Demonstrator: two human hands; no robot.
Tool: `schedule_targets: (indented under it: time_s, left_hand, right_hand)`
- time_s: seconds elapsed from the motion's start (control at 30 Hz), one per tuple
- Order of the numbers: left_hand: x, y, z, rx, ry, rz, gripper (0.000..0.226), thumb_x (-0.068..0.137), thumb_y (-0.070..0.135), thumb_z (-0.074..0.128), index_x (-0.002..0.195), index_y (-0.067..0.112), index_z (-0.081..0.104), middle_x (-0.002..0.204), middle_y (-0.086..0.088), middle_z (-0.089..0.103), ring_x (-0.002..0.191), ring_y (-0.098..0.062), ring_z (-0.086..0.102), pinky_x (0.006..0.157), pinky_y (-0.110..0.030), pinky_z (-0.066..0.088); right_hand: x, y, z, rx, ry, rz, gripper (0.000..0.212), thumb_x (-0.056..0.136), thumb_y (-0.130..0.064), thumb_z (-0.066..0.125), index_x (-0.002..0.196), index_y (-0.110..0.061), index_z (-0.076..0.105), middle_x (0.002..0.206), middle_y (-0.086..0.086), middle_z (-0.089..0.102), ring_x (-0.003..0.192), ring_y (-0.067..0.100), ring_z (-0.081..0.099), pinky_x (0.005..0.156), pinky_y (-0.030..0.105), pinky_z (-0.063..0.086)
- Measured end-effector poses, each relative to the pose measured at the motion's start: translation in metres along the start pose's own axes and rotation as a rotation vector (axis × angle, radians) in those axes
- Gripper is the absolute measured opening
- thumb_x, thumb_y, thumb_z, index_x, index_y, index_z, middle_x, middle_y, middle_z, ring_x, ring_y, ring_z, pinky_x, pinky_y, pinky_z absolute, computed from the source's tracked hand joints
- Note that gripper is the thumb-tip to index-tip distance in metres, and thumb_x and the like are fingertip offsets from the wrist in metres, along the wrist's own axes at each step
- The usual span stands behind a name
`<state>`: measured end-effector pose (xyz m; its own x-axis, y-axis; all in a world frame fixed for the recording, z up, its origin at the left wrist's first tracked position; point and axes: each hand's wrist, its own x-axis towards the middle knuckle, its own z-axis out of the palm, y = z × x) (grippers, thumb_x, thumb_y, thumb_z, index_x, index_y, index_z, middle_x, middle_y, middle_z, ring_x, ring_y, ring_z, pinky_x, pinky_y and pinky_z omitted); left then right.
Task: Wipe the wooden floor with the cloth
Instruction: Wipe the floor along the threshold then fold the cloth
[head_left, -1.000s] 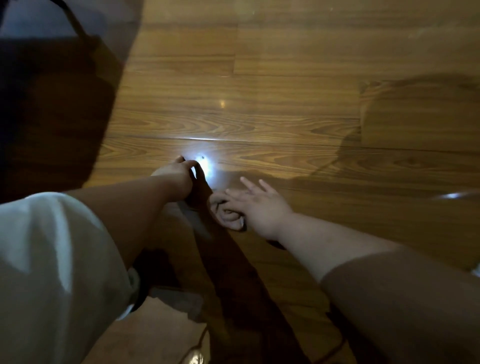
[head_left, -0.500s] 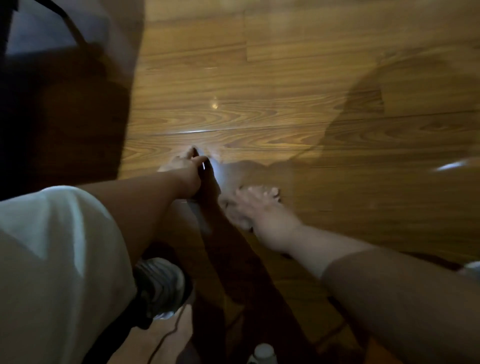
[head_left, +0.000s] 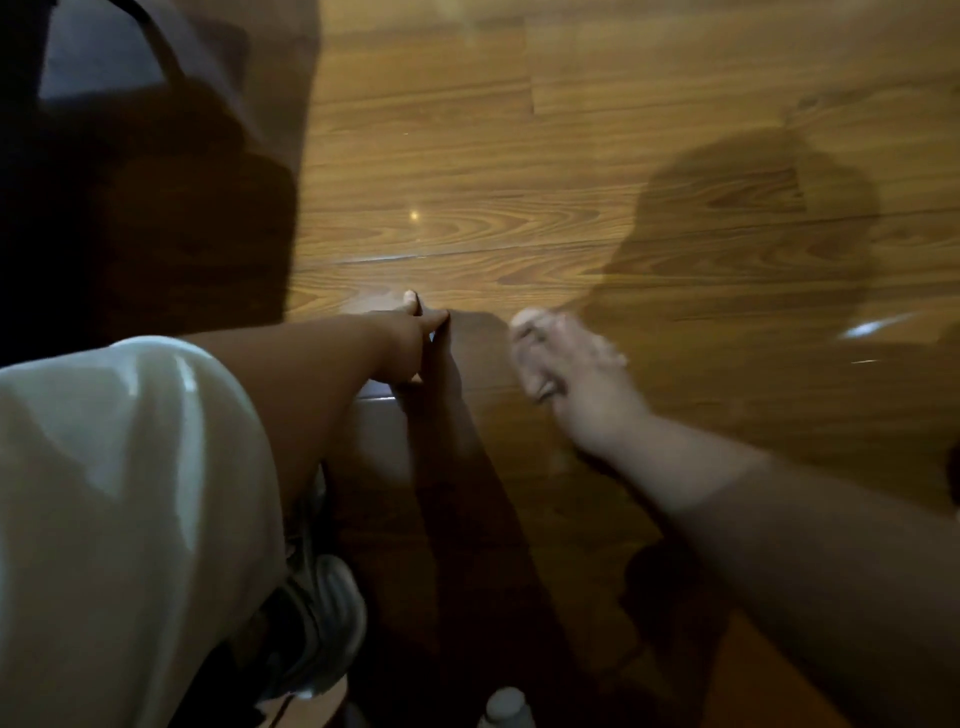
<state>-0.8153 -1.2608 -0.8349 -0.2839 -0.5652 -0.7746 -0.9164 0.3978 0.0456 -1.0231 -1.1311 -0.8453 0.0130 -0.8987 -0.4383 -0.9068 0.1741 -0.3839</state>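
The wooden floor (head_left: 597, 171) fills the head view, glossy, with grain running left to right. My left hand (head_left: 410, 338) rests on the boards near the centre and props me up. Just to its right, my right hand (head_left: 571, 384) is blurred by motion and low on the floor. A pale, bunched cloth (head_left: 527, 332) shows at its fingertips, held against the wood. Most of the cloth is hidden under the hand.
A dark piece of furniture or a bag (head_left: 145, 182) stands at the upper left. My white garment (head_left: 130, 519) covers the lower left, with a grey shoe (head_left: 322, 618) below it. A white bottle cap (head_left: 506, 706) pokes in at the bottom edge.
My right hand has slid to the right across the boards with the cloth and is now blurred. My left hand stays planted. The shoe and bottle cap have come into view.
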Motion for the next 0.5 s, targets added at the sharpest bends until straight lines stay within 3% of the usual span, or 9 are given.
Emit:
schedule_targets:
  time_s: [0.1,0.2,0.33,0.43,0.5]
  left_hand:
    - [-0.008,-0.017,0.019,-0.138,-0.002,0.058,0.078,0.088,-0.001,0.043,0.154,0.027,0.011,0.159,-0.006,-0.018,0.145,-0.030,0.017,0.109,-0.029,0.028]
    - [-0.008,-0.021,0.020,-0.175,0.120,0.096,0.072,0.088,0.007,0.046,0.152,0.028,0.021,0.161,-0.006,-0.007,0.146,-0.028,0.016,0.113,-0.030,0.024]
    - [-0.007,-0.037,0.005,-0.172,0.200,0.101,0.068,0.086,0.022,0.056,0.148,0.029,0.031,0.158,-0.010,0.013,0.141,-0.031,0.024,0.110,-0.033,0.028]
    - [0.001,-0.055,0.014,-0.141,0.181,0.038,0.071,0.084,0.033,0.061,0.147,0.038,0.027,0.161,-0.007,0.003,0.146,-0.029,0.011,0.115,-0.040,0.025]
    - [-0.001,-0.062,0.016,-0.175,0.243,-0.004,0.075,0.083,0.043,0.063,0.146,0.046,0.022,0.161,-0.002,-0.005,0.147,-0.026,0.003,0.116,-0.047,0.021]
  right_hand:
    - [-0.040,-0.047,0.043,-0.158,-0.255,-0.256,0.061,0.095,-0.018,0.044,0.148,-0.041,0.025,0.161,-0.007,-0.005,0.146,0.032,-0.004,0.116,0.050,0.001]
    - [-0.032,-0.043,0.028,-0.249,-0.306,-0.209,0.061,0.098,-0.019,0.040,0.150,-0.041,0.017,0.160,-0.012,-0.007,0.147,0.026,-0.010,0.116,0.049,0.003]
    - [0.024,-0.048,-0.034,-0.320,-0.278,0.201,0.065,0.096,-0.030,0.048,0.151,-0.039,0.014,0.160,-0.011,-0.007,0.147,0.023,-0.003,0.112,0.046,0.019]
    - [0.063,-0.034,-0.054,-0.147,-0.248,0.456,0.067,0.096,-0.029,0.048,0.152,-0.033,0.012,0.160,-0.005,-0.011,0.147,0.026,-0.002,0.113,0.046,0.018]
    - [0.074,-0.033,-0.064,-0.126,-0.074,0.520,0.064,0.098,-0.031,0.045,0.153,-0.023,0.015,0.161,0.003,-0.006,0.146,0.030,0.005,0.116,0.042,0.018]
